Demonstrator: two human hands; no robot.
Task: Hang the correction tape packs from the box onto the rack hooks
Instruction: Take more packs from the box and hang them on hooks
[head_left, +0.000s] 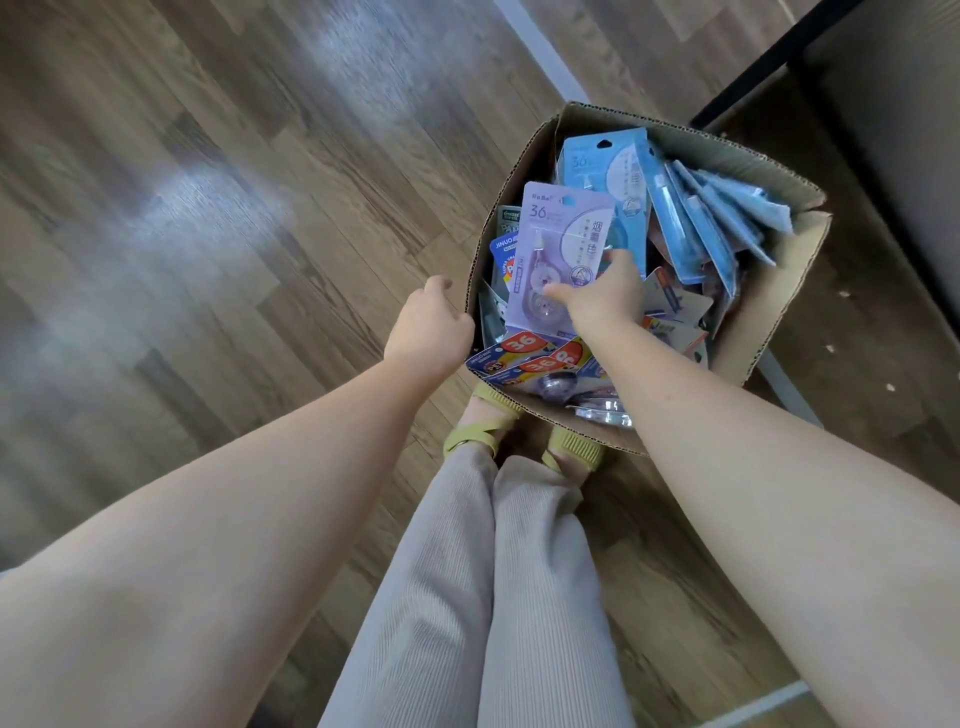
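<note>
Down in the cardboard box (774, 332), the right hand (605, 299) pinches the lower right edge of a lilac correction tape pack (558, 254), thumb on the printed face and fingers curled behind, tipping the card up out of the heap. The left hand (428, 332) sits at the near-left wall of the box with its fingers curled, seemingly steadying the rim, though the fingertips are hidden and whether it truly grips the cardboard cannot be told.

Behind the lilac pack stands a blue correction tape pack (605, 169), and a fan of more blue packs (727, 218) leans against the far-right wall. Red-and-yellow packs marked 36 (524, 356) lie flat at the near side. The box rests on the wooden floor (208, 208), just ahead of the person's sandals (475, 434).

For a clean lift, the pack should probably come straight up by its lower corner so it does not drag its neighbours along. The hang hole at the top is best kept clear for the hook. No rack is in view.
</note>
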